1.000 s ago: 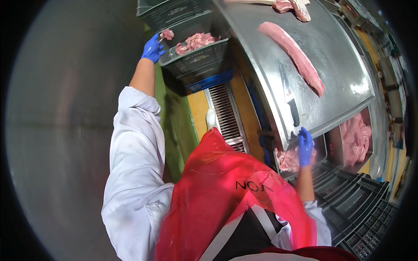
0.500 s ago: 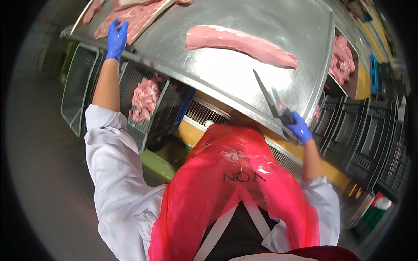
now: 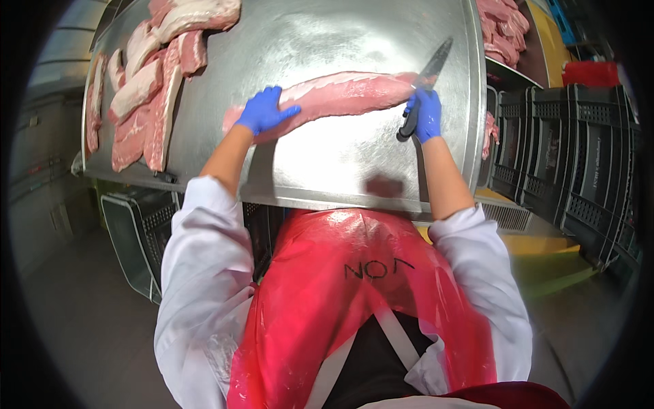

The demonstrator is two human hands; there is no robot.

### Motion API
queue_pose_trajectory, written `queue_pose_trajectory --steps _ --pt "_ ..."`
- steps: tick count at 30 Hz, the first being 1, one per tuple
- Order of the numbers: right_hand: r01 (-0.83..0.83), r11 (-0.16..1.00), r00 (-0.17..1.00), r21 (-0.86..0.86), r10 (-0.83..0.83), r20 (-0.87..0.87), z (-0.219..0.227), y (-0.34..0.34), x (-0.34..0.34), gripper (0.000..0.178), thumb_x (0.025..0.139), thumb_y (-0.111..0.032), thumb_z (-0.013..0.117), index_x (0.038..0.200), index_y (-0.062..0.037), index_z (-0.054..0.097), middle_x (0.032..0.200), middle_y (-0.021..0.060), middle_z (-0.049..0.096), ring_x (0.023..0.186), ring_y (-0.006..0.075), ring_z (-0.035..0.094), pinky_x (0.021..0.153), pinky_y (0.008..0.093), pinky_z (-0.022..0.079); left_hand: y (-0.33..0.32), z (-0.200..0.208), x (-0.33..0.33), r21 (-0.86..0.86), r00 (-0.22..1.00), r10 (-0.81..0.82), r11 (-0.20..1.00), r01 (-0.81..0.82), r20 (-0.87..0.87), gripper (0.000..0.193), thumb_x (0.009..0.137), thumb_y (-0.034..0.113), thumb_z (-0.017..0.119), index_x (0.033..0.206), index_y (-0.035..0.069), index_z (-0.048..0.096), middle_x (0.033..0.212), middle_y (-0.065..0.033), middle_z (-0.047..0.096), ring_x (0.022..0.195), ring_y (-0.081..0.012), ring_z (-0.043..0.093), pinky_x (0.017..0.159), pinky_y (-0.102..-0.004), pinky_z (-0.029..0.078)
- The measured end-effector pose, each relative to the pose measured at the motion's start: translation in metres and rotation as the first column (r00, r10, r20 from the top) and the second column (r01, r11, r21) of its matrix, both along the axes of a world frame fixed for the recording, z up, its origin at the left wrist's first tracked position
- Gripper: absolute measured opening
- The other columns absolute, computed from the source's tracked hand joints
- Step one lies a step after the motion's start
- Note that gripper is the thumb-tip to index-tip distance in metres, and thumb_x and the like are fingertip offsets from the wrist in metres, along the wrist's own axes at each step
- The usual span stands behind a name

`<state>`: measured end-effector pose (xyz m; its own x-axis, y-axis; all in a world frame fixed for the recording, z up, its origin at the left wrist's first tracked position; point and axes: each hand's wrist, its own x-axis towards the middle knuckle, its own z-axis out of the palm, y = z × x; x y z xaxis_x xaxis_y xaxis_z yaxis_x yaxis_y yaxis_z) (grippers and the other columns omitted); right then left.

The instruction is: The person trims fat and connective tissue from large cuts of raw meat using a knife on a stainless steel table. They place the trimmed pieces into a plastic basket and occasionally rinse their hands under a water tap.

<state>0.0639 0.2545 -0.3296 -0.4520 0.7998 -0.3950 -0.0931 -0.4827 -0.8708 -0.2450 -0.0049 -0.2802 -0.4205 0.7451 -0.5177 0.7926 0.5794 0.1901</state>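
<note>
One steel table [image 3: 327, 163], with dark crates [image 3: 548, 136] at right, bears one long pink loin [image 3: 347, 95], axis left to right, right end farther, under an open left hand [image 3: 266, 111] shifted from the left-side meat slabs [image 3: 139, 95], the right hand [image 3: 429, 116] closed round a knife [image 3: 434, 65].

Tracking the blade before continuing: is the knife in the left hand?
No, the right hand grips the knife; the left hand is on the long meat.

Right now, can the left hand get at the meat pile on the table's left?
Probably yes: only the end of the long meat strip and steel tabletop lie between the left hand and the meat pile.
</note>
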Motion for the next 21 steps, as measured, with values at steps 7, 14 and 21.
queue_pose_trajectory --steps 7,14,21 --pt "0.108 0.993 0.988 0.05 -0.113 0.104 -0.003 0.007 0.016 0.017 0.103 -0.018 0.055 0.104 -0.0015 0.052 0.077 0.0078 0.058 0.056 0.0169 0.059 0.051 0.0315 0.051 0.141 0.019 0.044 0.197 0.965 -0.085 0.98 0.035 0.248 0.068 0.083 0.063 0.068 0.108 -0.001 0.069 0.112 -0.022 0.068 0.104 -0.0375 0.066 0.093 -0.0452 0.051" --pt "0.256 0.967 0.96 0.009 -0.255 0.118 -0.006 -0.032 0.073 0.017 0.103 -0.018 0.054 0.104 -0.001 0.051 0.077 0.0092 0.058 0.057 0.0188 0.061 0.051 0.0314 0.052 0.284 0.006 0.128 0.067 0.965 -0.101 0.994 0.087 0.243 0.058 0.084 0.051 0.065 0.111 0.001 0.075 0.114 -0.0209 0.072 0.11 -0.0327 0.07 0.092 -0.0395 0.055" --pt "0.258 0.966 0.965 -0.017 -0.257 0.048 -0.008 -0.04 0.081 0.015 0.099 -0.015 0.058 0.103 -0.0025 0.052 0.08 0.0084 0.06 0.06 0.0178 0.062 0.056 0.0318 0.053 0.287 -0.01 0.12 0.139 0.957 -0.228 0.969 0.205 0.178 0.04 0.079 0.036 0.071 0.099 0.002 0.078 0.105 -0.0197 0.075 0.1 -0.0337 0.072 0.088 -0.0373 0.057"
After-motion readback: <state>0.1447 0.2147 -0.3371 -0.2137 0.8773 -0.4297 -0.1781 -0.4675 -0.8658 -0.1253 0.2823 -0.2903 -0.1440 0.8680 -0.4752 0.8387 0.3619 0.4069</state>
